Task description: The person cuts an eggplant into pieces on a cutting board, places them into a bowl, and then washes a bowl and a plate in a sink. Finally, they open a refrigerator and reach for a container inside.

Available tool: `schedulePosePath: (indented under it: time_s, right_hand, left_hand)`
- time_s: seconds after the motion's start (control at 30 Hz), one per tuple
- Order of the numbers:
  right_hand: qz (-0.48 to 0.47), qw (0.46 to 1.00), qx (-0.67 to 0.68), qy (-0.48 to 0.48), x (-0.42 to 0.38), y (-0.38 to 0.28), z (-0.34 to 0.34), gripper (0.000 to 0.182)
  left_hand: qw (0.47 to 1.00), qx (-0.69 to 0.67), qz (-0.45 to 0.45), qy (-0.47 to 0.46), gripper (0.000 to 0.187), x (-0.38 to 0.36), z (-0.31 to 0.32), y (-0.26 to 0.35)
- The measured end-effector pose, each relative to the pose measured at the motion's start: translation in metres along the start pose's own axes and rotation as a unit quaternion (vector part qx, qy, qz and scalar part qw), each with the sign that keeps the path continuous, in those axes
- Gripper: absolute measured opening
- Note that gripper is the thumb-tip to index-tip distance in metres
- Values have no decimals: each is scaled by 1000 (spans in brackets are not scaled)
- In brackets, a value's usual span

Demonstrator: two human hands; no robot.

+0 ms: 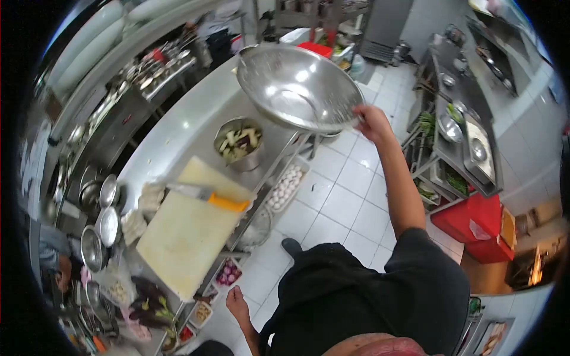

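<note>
My right hand [374, 123] grips the near rim of a large stainless steel bowl [291, 89], which is tilted over the far end of the steel counter. Its shiny inside looks bare. Below the bowl, a steel pot [246, 160] holds cut eggplant pieces [240, 141]. My left hand [237, 304] hangs beside the counter's near edge, fingers curled in with nothing visible in them. Closest to it are a container of red onions [228, 272] and the white cutting board [184, 243]. A knife with an orange handle [228, 203] lies across the boards.
Whole eggplants [151, 302] lie at the counter's near end, with steel bowls [108, 225] along its far side. A tray of eggs [287, 187] sits under the counter. Another person's hand [63, 274] shows at far left. Red bins [475, 225] stand at right.
</note>
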State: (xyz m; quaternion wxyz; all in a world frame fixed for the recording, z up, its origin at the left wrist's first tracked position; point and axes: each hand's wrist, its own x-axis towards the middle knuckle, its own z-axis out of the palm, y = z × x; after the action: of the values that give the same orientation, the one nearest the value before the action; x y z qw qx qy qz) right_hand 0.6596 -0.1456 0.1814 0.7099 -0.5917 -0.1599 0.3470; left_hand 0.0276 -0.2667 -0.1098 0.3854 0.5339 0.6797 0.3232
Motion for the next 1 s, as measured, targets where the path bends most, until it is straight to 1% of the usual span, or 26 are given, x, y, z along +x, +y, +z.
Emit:
schedulePosePath:
  time_s: [0.03, 0.07, 0.1, 0.13, 0.17, 0.2, 0.23, 0.27, 0.3, 0.33, 0.37, 0.43, 0.5, 0.53, 0.57, 0.6, 0.63, 0.67, 0.7, 0.73, 0.77, 0.8, 0.83, 0.87, 0.9, 1.0]
  right_hand:
    - [-17, 999, 0, 43, -40, -12, -24, 7]
    - [-19, 994, -53, 97, -71, -21, -49, 9]
    - [-14, 992, -76, 96, -65, -7, -103, 11]
    - [-18, 990, -65, 126, -92, -9, -122, 11]
    - [-26, 983, -86, 159, -103, -4, -150, 12]
    - [-62, 982, -78, 160, -117, -1, -175, 12]
    - [-55, 975, -75, 200, -110, 15, -212, 9]
    - [-57, 967, -107, 224, -116, 14, -230, 7]
    - [-85, 945, -111, 296, -105, 30, -257, 7]
    - [-80, 954, -44, 286, -104, 31, -272, 8]
    - [-91, 956, -44, 274, -98, 35, -297, 12]
    - [-71, 923, -127, 357, -70, 48, -350, 17]
    - [-96, 929, -94, 346, -51, 41, -377, 19]
    - [-103, 927, -79, 353, -47, 34, -390, 20]
    - [-73, 904, -166, 386, -38, 24, -405, 24]
    - [-98, 918, -123, 363, -17, 36, -434, 27]
    - [-138, 906, -103, 387, -13, 23, -428, 27]
    - [-81, 903, -124, 404, -16, -24, -406, 25]
    - [-106, 917, -135, 359, 13, 6, -450, 24]
    - [-53, 911, -169, 372, 26, -6, -458, 23]
    - [-41, 920, -123, 369, 31, -38, -447, 23]
    - [-50, 931, -63, 356, 47, -36, -461, 24]
    - [-32, 915, -118, 385, 67, -37, -474, 27]
    - [-54, 913, -90, 395, 90, -35, -484, 26]
    - [-31, 921, -67, 383, 96, -60, -483, 25]
    - [-16, 931, -24, 364, 158, -80, -501, 23]
  left_hand:
    - [999, 25, 19, -20, 28, 9, 7, 4]
    - [997, 49, 39, -35, 29, 18, 17, 7]
    - [997, 40, 44, -49, 29, 26, 30, 7]
    - [994, 55, 59, -69, 29, 37, 44, 17]
    - [992, 68, 70, -83, 29, 41, 59, 33]
    - [990, 78, 74, -88, 29, 40, 76, 52]
    - [988, 64, 84, -115, 29, 44, 96, 76]
    - [984, 50, 94, -141, 30, 49, 117, 99]
    - [974, 102, 109, -168, 31, 64, 148, 109]
    - [968, 86, 152, -180, 31, 66, 170, 141]
    - [958, 73, 193, -198, 31, 66, 198, 182]
    - [930, 106, 263, -233, 31, 75, 254, 247]
    - [915, 105, 254, -294, 31, 89, 311, 302]
    - [913, 101, 257, -300, 31, 91, 333, 329]
    - [913, 89, 252, -307, 32, 123, 379, 309]
    - [922, 111, 228, -293, 33, 133, 407, 314]
    - [920, 91, 221, -310, 35, 121, 414, 345]
    - [914, 160, 204, -313, 37, 154, 441, 322]
    - [900, 230, 197, -312, 38, 187, 462, 287]
    - [900, 229, 87, -361, 37, 190, 468, 289]
    - [880, 267, 65, -388, 37, 195, 483, 289]
    - [853, 310, 73, -413, 37, 192, 498, 288]
    - [827, 347, 85, -434, 36, 190, 515, 286]
    - [805, 376, 92, -450, 36, 189, 530, 287]
    - [788, 397, 99, -461, 36, 186, 547, 293]
    - [755, 427, 111, -485, 37, 189, 600, 316]
